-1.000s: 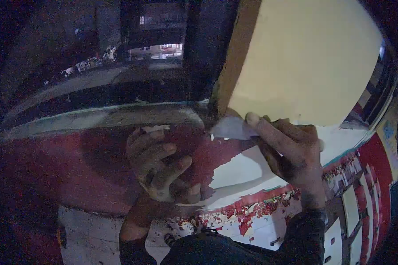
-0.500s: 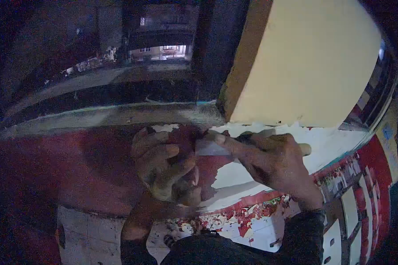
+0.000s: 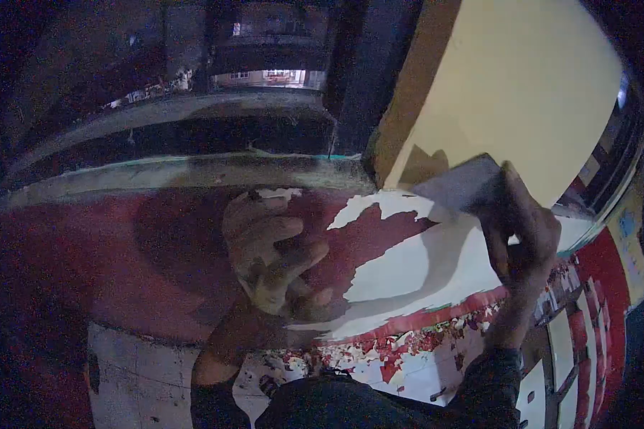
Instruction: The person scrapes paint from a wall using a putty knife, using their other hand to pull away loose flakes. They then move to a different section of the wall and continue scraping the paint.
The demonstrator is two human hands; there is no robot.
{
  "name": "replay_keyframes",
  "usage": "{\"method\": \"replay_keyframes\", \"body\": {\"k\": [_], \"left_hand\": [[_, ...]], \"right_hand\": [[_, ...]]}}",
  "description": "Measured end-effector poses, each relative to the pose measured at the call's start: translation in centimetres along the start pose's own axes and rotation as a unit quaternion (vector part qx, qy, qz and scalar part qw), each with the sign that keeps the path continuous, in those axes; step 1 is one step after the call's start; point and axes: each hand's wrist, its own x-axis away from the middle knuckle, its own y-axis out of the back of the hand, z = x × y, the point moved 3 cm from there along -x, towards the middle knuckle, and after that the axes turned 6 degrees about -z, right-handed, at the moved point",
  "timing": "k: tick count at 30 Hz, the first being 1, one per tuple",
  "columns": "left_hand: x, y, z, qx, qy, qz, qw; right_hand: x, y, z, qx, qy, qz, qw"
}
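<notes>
In my right hand (image 3: 529, 229) is a scraper with a wide, flat grey blade (image 3: 465, 184). The hand is closed round it, and its handle is hidden by my fingers. The blade is at the lower part of the cream wall panel, above a white patch (image 3: 401, 268) with ragged edges in the dark red painted surface (image 3: 172, 264). To the left, my left hand (image 3: 279, 254) is beside the red paint, its fingers apart and slightly curled, and I see nothing in it. A tongue of red paint (image 3: 379, 232) reaches into the white patch between my hands.
A cream wall panel (image 3: 522, 93) with a brown edge rises at the upper right. Behind a pale ledge (image 3: 193, 175) lies a dark window opening. Red and white paint flakes (image 3: 390, 357) are scattered on the tiled floor (image 3: 150, 379) below. Dark shadows cover the left side.
My right hand has moved right and up with the scraper, away from the red paint and my left hand. The left hand has shifted only slightly, its fingers looser.
</notes>
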Motion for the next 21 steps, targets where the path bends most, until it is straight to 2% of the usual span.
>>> {"method": "replay_keyframes", "body": {"k": [4,5,8,9,12,13,16,18,21], "left_hand": [[-0.2,-0.3,0.0,0.005,-0.001,-0.021,1.0],[-0.3,-0.3,-0.1,0.004,0.001,-0.018,1.0],[-0.4,-0.1,-0.3,-0.007,0.009,-0.003,1.0],[-0.3,0.0,-0.2,-0.014,0.008,0.0,1.0],[0.3,-0.4,-0.1,-0.021,0.001,-0.011,1.0],[0.0,-0.3,-0.3,-0.013,0.01,-0.014,1.0],[-0.3,-0.3,0.0,-0.001,0.005,-0.006,1.0],[0.1,0.0,0.0,0.003,0.008,-0.006,1.0],[0.5,-0.3,0.3,0.018,0.009,-0.025,0.999]], "right_hand": [[-0.5,-2.0,-0.2,-0.052,0.04,0.105,0.992],[-0.6,-1.9,1.0,-0.025,0.071,0.134,0.988],[-0.7,-1.0,0.1,-0.006,0.017,0.144,0.989],[-1.6,-0.7,0.4,-0.059,-0.038,0.101,0.992],[-0.4,-3.4,2.2,-0.022,0.158,0.22,0.962],[0.0,-3.7,2.7,-0.051,0.153,0.23,0.96],[-0.9,-1.3,0.2,-0.129,-0.06,0.114,0.983],[-1.5,-1.1,0.9,-0.091,-0.085,0.132,0.983],[-0.6,-1.3,0.3,-0.027,-0.072,0.176,0.981]]}}
